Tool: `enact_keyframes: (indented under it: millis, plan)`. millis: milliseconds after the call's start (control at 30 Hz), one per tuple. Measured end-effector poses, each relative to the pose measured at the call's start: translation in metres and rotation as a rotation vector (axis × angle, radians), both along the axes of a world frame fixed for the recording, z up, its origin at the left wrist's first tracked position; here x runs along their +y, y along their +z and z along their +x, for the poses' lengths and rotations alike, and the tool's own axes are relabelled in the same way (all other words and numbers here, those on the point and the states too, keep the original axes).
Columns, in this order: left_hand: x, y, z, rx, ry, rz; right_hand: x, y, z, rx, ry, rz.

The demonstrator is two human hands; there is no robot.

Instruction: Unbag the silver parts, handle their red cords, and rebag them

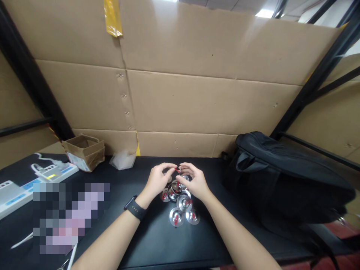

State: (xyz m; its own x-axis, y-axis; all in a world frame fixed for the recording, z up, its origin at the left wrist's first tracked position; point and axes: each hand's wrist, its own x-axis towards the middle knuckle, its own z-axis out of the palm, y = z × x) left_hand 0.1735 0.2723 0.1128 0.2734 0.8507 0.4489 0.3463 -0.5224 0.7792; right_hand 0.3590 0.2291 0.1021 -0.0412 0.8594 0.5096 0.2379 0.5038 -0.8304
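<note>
My left hand (158, 180) and my right hand (194, 180) meet over the middle of the black table (157, 240). Their fingertips pinch a small shiny metal disc with a red piece (177, 171) between them. Just below the hands lies a pile of several round silver discs with red marks (181, 204), some overlapping. A black watch (135, 207) sits on my left wrist.
A black bag (284, 176) fills the right side of the table. At the back left stand an open cardboard box (83, 150), a crumpled clear plastic bag (122, 159) and white power strips (33, 180). Cardboard sheets wall off the back.
</note>
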Motion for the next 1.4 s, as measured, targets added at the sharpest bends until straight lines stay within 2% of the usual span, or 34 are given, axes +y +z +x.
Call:
enact_keyframes:
  millis: [100, 200, 267, 333, 400, 567, 633, 700, 800, 933, 1033, 1100, 1200, 1300, 1400]
  plan:
    - [0.016, 0.003, -0.027, 0.174, 0.161, 0.061, 0.008, 0.001, 0.016, -0.105, -0.15, 0.055]
    - [0.032, -0.001, -0.063, 0.503, 0.302, 0.001, 0.017, -0.001, 0.045, -0.392, -0.35, -0.015]
    - [0.039, -0.007, -0.082, 0.649, 0.314, -0.074, 0.022, -0.005, 0.065, -0.588, -0.455, -0.134]
    - [0.042, -0.011, -0.09, 0.678, 0.298, -0.072, 0.026, -0.01, 0.081, -0.631, -0.478, -0.187]
    - [0.041, -0.012, -0.085, 0.661, 0.25, -0.02, 0.028, -0.014, 0.09, -0.64, -0.495, -0.221]
    - [0.027, -0.011, -0.046, 0.637, -0.073, 0.214, 0.03, -0.018, 0.093, -0.773, -0.582, -0.294]
    - [0.021, -0.011, -0.033, 0.684, -0.114, 0.252, 0.029, -0.016, 0.091, -0.815, -0.622, -0.264]
    - [0.016, -0.012, -0.025, 0.725, -0.091, 0.255, 0.028, -0.013, 0.089, -0.818, -0.644, -0.215]
    - [0.013, -0.013, -0.022, 0.748, -0.007, 0.245, 0.027, -0.009, 0.084, -0.793, -0.617, -0.145]
    - [0.017, -0.015, -0.026, 0.716, 0.075, 0.251, 0.023, -0.005, 0.071, -0.711, -0.497, -0.006]
    - [0.022, -0.016, -0.031, 0.626, 0.122, 0.247, 0.018, 0.0, 0.057, -0.615, -0.364, 0.118]
    - [0.025, -0.017, -0.033, 0.494, 0.14, 0.208, 0.013, 0.004, 0.046, -0.574, -0.274, 0.183]
    - [0.027, -0.02, -0.029, 0.202, 0.085, 0.081, 0.006, 0.008, 0.029, -0.556, -0.194, 0.232]
    - [0.027, -0.024, -0.02, -0.077, -0.049, -0.079, 0.0, 0.009, 0.016, -0.54, -0.127, 0.238]
    - [0.023, -0.025, -0.009, -0.212, -0.215, -0.167, -0.001, 0.006, 0.009, -0.507, -0.045, 0.235]
